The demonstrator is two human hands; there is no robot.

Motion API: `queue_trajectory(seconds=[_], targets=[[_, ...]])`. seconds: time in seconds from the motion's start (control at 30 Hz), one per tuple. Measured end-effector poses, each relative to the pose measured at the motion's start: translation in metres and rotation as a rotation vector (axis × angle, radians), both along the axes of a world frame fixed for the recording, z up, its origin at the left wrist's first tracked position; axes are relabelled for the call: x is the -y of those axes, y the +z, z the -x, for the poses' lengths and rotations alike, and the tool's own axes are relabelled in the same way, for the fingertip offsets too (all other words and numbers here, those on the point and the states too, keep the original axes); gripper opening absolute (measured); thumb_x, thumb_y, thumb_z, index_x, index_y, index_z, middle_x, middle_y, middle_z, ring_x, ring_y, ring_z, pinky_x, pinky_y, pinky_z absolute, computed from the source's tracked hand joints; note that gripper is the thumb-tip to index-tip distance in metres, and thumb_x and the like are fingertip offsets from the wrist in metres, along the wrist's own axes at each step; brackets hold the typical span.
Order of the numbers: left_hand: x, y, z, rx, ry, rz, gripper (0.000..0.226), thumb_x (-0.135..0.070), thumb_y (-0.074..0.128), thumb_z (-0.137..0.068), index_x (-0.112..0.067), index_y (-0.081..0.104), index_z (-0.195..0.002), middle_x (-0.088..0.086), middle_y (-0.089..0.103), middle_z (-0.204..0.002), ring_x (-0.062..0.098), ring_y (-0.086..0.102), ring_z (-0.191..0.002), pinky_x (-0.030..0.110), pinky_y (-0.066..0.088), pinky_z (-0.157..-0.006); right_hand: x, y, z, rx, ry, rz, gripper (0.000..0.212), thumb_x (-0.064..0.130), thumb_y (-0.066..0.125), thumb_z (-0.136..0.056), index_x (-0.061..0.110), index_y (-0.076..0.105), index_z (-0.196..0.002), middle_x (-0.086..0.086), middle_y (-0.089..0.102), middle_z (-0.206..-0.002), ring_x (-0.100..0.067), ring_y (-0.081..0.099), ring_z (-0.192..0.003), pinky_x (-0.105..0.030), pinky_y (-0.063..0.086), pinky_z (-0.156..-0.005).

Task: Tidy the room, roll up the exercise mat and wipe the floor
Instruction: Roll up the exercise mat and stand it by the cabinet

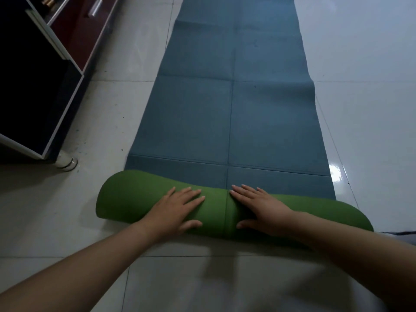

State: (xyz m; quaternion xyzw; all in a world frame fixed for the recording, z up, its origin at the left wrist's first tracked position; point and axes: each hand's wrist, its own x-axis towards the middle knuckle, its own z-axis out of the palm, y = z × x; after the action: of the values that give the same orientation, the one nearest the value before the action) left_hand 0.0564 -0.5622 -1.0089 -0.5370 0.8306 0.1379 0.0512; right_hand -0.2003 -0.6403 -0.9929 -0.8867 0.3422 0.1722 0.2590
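The exercise mat (pixel 231 104) lies flat on the tiled floor, blue-grey on top, stretching away from me. Its near end is rolled into a thick green roll (pixel 132 197) lying crosswise. My left hand (pixel 177 210) presses flat on the roll left of its middle crease, fingers straight and spread. My right hand (pixel 258 208) presses flat on the roll just right of the crease, fingers straight, thumb along the near side. Both forearms reach in from the bottom of the view.
A dark cabinet (pixel 33 86) with white edges stands at the left, on a round white foot (pixel 66 161). Glossy white floor tiles (pixel 371 109) spread right of the mat and in front of me. A dark bit of cloth (pixel 403 234) shows at the right edge.
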Motion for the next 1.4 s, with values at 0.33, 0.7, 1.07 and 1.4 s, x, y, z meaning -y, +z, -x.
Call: queue_trajectory(seconds=[0.33, 0.7, 1.07, 1.4], targets=[[0.005, -0.011, -0.008, -0.058, 0.064, -0.235, 0.093, -0.077, 0.020, -0.066, -0.028, 0.023, -0.145, -0.006, 0.028, -0.151, 0.014, 0.028, -0.137, 0.038, 0.022, -0.113, -0.026, 0.000, 0.004, 0.100, -0.078, 0.141, 0.067, 0.054, 0.053, -0.086, 0.024, 0.034, -0.142, 0.000, 0.033, -0.147, -0.021, 0.032, -0.134, -0.032, 0.026, -0.108], [0.003, -0.005, -0.020, -0.165, 0.113, -0.038, 0.081, -0.074, 0.051, -0.065, -0.024, 0.051, -0.129, 0.001, 0.056, -0.126, 0.023, 0.056, -0.112, 0.045, 0.045, -0.097, -0.020, -0.001, 0.001, 0.033, -0.076, 0.129, 0.070, 0.047, 0.057, -0.085, 0.021, 0.027, -0.142, 0.001, 0.031, -0.148, -0.020, 0.032, -0.133, -0.032, 0.028, -0.107], [-0.006, 0.004, -0.027, -0.169, 0.109, -0.187, 0.069, -0.046, 0.068, -0.076, -0.033, 0.040, -0.137, -0.007, 0.049, -0.135, 0.017, 0.049, -0.118, 0.032, 0.044, -0.093, -0.026, 0.002, 0.005, 0.101, -0.073, 0.060, 0.056, 0.039, 0.057, -0.085, 0.021, 0.039, -0.135, 0.000, 0.048, -0.135, -0.021, 0.047, -0.120, -0.036, 0.041, -0.095], [-0.012, 0.030, -0.027, -0.148, 0.114, -0.199, 0.055, -0.044, 0.064, -0.082, -0.035, 0.044, -0.132, -0.010, 0.054, -0.125, 0.013, 0.052, -0.111, 0.026, 0.042, -0.084, -0.032, 0.029, 0.001, 0.114, -0.058, 0.004, 0.046, 0.035, 0.058, -0.086, 0.018, 0.046, -0.127, -0.004, 0.054, -0.122, -0.022, 0.051, -0.111, -0.033, 0.042, -0.088]])
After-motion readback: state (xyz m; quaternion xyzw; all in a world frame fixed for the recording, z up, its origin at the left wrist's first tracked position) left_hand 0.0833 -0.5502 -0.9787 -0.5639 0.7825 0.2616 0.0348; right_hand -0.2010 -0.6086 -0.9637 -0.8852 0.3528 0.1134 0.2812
